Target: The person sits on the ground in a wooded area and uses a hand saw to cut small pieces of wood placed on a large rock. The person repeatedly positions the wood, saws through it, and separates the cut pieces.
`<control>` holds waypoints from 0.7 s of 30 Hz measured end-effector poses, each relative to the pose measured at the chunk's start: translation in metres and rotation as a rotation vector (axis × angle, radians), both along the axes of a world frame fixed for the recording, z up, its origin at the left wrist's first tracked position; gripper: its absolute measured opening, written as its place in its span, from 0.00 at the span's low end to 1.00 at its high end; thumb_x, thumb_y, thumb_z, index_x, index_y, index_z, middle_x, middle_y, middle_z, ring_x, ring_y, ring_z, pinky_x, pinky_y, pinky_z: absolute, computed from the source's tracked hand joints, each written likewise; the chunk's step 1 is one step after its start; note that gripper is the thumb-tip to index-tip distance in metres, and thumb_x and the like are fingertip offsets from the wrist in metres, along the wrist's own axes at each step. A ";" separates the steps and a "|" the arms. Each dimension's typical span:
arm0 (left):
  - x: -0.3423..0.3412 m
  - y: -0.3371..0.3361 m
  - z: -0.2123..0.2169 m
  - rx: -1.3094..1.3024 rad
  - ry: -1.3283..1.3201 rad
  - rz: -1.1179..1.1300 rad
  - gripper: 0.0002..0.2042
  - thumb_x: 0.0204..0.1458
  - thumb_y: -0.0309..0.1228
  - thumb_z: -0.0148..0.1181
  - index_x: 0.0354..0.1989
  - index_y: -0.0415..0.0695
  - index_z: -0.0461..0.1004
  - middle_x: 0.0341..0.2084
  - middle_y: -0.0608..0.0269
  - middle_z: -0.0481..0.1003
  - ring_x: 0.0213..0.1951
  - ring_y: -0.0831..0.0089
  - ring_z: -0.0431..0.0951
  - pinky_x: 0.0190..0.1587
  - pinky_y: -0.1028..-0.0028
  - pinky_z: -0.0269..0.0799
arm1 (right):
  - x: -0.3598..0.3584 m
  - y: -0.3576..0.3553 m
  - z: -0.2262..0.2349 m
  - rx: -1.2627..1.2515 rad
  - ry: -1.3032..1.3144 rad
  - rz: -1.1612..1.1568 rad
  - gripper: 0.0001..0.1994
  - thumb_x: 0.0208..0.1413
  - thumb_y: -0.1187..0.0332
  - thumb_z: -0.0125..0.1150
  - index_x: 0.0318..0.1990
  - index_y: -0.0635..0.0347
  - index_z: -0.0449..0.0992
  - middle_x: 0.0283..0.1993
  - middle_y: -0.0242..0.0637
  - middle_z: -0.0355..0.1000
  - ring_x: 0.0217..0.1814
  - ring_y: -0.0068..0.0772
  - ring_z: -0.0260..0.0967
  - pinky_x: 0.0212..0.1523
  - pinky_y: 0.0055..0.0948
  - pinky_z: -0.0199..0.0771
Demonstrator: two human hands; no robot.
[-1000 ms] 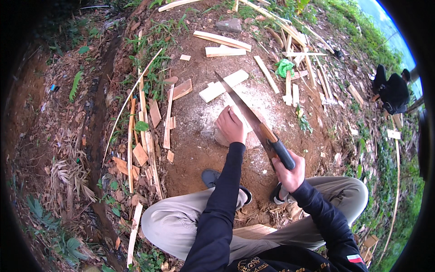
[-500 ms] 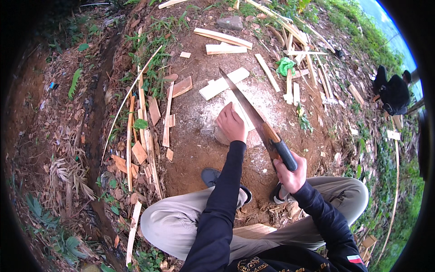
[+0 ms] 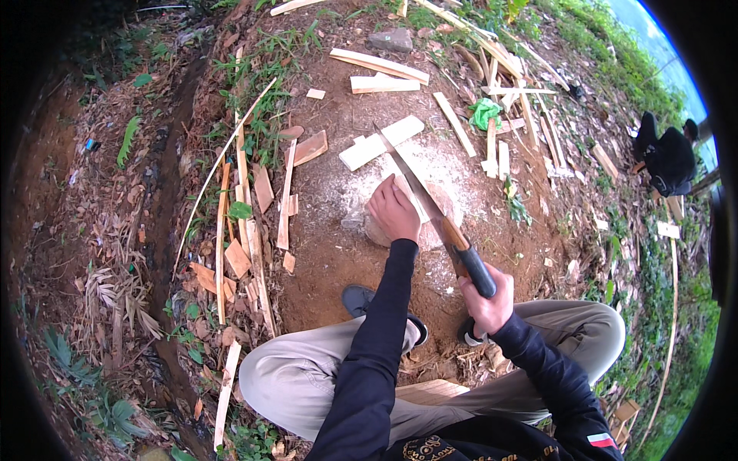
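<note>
The left hand (image 3: pixel 394 210) is resting in a curl, the left arm (image 3: pixel 370 330) lying outstretched toward the far side. Nearer and to the right, the right hand (image 3: pixel 491 302) is gripping firmly.

Part of the pale wood strip (image 3: pixel 409 190) — under the left hand (image 3: pixel 393 209) — is hidden.

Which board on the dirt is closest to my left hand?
The broad whitish board just beyond the left hand, crossed in view by the saw; the rest lie farther off.
</note>
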State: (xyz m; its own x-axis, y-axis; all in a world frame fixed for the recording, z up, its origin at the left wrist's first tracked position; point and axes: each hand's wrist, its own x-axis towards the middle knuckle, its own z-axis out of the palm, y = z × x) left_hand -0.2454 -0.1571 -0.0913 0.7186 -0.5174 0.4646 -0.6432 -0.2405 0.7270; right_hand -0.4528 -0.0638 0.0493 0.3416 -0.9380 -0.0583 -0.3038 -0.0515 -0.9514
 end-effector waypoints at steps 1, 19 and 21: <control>0.000 0.000 0.000 0.004 0.006 0.003 0.15 0.63 0.32 0.43 0.52 0.43 0.74 0.47 0.56 0.74 0.53 0.58 0.69 0.63 0.58 0.54 | 0.000 0.003 -0.001 -0.005 0.018 0.015 0.07 0.50 0.70 0.62 0.32 0.65 0.76 0.15 0.37 0.65 0.16 0.24 0.64 0.23 0.28 0.66; 0.003 -0.001 0.001 0.058 -0.065 0.002 0.13 0.62 0.31 0.46 0.51 0.45 0.72 0.44 0.55 0.73 0.52 0.58 0.69 0.60 0.60 0.56 | -0.001 0.029 -0.056 -0.006 -0.127 -0.054 0.14 0.51 0.65 0.69 0.23 0.63 0.70 0.15 0.29 0.62 0.18 0.16 0.57 0.21 0.24 0.60; 0.005 -0.001 0.001 0.074 -0.072 0.017 0.13 0.61 0.31 0.46 0.51 0.45 0.72 0.43 0.55 0.73 0.52 0.58 0.69 0.60 0.60 0.56 | -0.002 0.029 -0.057 0.123 -0.164 -0.023 0.15 0.51 0.65 0.69 0.23 0.63 0.70 0.15 0.27 0.62 0.18 0.15 0.57 0.21 0.24 0.60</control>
State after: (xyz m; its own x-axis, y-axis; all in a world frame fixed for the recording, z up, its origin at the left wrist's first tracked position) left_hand -0.2405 -0.1582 -0.0907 0.6942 -0.5398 0.4761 -0.6881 -0.3034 0.6592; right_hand -0.4548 -0.0344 -0.0076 0.3347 -0.9348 -0.1185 -0.1444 0.0734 -0.9868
